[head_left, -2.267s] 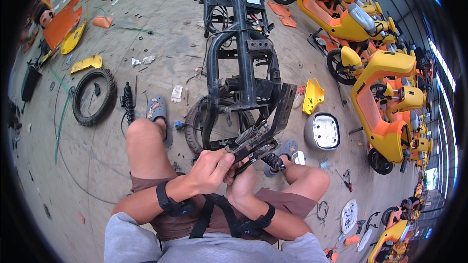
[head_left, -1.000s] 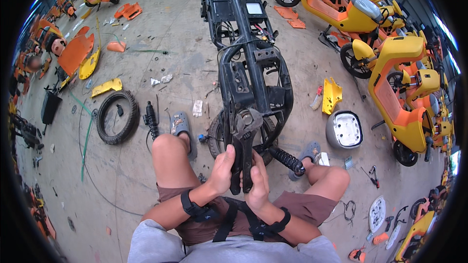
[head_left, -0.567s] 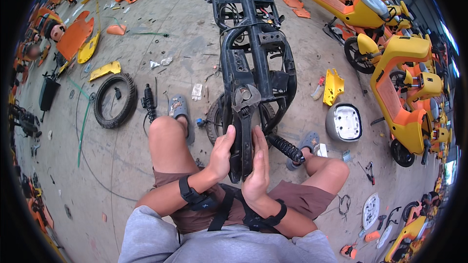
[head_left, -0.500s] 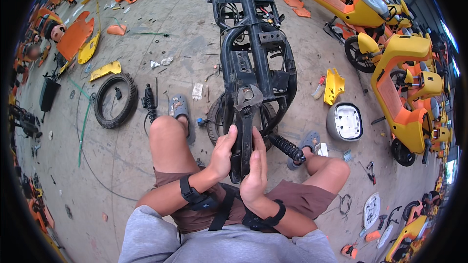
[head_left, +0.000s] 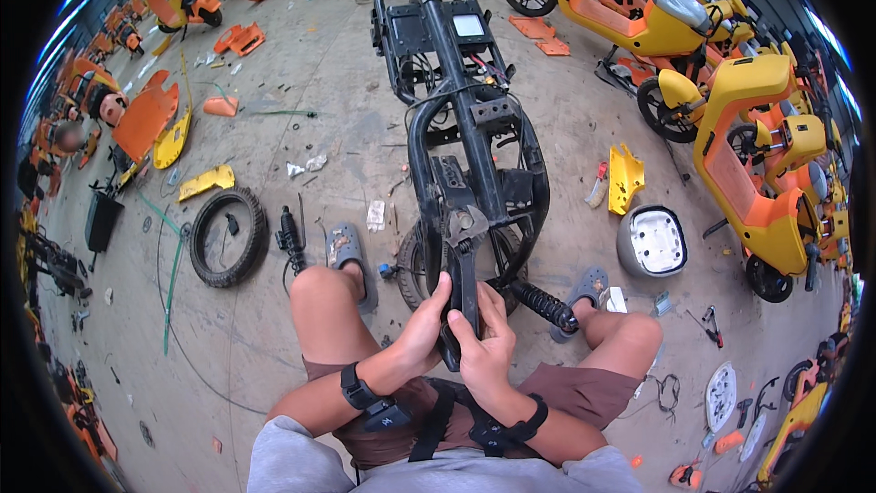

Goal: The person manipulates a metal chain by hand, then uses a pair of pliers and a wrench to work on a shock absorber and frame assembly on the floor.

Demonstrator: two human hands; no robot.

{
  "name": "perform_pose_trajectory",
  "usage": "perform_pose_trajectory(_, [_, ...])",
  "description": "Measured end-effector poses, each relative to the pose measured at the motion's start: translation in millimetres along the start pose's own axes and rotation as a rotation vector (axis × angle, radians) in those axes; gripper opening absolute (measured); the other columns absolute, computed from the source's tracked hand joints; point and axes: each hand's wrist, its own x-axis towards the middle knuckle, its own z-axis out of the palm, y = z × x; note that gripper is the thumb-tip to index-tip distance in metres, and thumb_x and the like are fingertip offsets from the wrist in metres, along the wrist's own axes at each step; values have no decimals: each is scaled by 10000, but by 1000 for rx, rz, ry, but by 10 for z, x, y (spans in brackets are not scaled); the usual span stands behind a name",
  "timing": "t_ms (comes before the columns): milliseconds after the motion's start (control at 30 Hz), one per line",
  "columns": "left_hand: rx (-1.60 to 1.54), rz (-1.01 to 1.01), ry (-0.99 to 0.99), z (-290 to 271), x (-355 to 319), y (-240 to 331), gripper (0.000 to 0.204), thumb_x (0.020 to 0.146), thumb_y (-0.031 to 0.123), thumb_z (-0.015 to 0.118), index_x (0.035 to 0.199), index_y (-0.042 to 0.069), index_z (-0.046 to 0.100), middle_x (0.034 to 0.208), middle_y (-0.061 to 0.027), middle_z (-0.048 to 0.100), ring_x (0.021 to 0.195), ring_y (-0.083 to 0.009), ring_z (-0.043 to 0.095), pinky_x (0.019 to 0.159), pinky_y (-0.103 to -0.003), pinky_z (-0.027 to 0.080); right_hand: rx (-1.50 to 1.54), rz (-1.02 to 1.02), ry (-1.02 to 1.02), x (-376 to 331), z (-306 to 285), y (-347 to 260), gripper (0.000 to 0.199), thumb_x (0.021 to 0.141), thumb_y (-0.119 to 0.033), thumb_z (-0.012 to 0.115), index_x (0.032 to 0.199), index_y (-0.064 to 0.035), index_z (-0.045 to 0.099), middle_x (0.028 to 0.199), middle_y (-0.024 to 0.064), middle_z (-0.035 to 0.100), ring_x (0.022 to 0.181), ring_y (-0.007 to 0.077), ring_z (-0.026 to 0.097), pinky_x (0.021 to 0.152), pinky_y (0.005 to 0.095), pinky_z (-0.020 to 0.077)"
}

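Note:
A large dark adjustable wrench point(head_left: 466, 260) points away from me, its worn jaws over the rear of a black scooter frame point(head_left: 474, 114). My right hand point(head_left: 488, 347) is closed on its handle, the thumb laid across it and the fingers along the right side. On the other side my left hand point(head_left: 422, 329) is closed against the handle, thumb pointing forward; its other fingers are hidden underneath. The frame's black wheel point(head_left: 412, 265) shows partly below the wrench. A black coil-spring shock absorber point(head_left: 545, 304) sticks out to the right, near my right foot.
A loose tyre point(head_left: 203, 254) and another shock absorber point(head_left: 290, 236) lie left. To the right are a yellow panel point(head_left: 626, 178), a grey-white shell point(head_left: 651, 242) and pliers point(head_left: 710, 327). Yellow-orange scooters point(head_left: 744, 160) line the right side. A black box point(head_left: 104, 222) stands far left.
My right hand has gone from nearly straight fingers beside the wrench to a bent-finger grip with its thumb over the handle. The view has shifted, so the wrench and hands appear lower.

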Motion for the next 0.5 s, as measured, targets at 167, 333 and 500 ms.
perform_pose_trajectory(167, [487, 395, 58, 7, -52, -36, 563, 1025, 478, 347, 942, 6, 641, 792, -8, 601, 715, -74, 532, 642, -244, 453, -65, -92, 11, -90, -37, 0, 462, 836, -87, 691, 1258, 47, 559, 1253, 141, 507, 1141, 223, 526, 966, 309, 418])
perform_pose_trajectory(333, [730, 628, 146, -124, -159, -113, 570, 1035, 438, 343, 899, -35, 629, 729, -26, 604, 662, -83, 530, 577, -271, 440, 6, 84, -100, 47, -110, -149, 332, 834, -176, 744, 1038, 24, 576, 940, 62, 612, 863, 109, 545, 774, 243, 440])
perform_pose_trajectory(500, [671, 703, 82, 13, -228, -57, 601, 1050, 407, 240, 946, -27, 643, 772, -47, 638, 681, -120, 569, 615, -280, 469, -277, -371, -73, 138, -69, -66, 352, 870, -185, 694, 1062, 46, 512, 812, 167, 636, 671, 250, 643, 592, 342, 504])
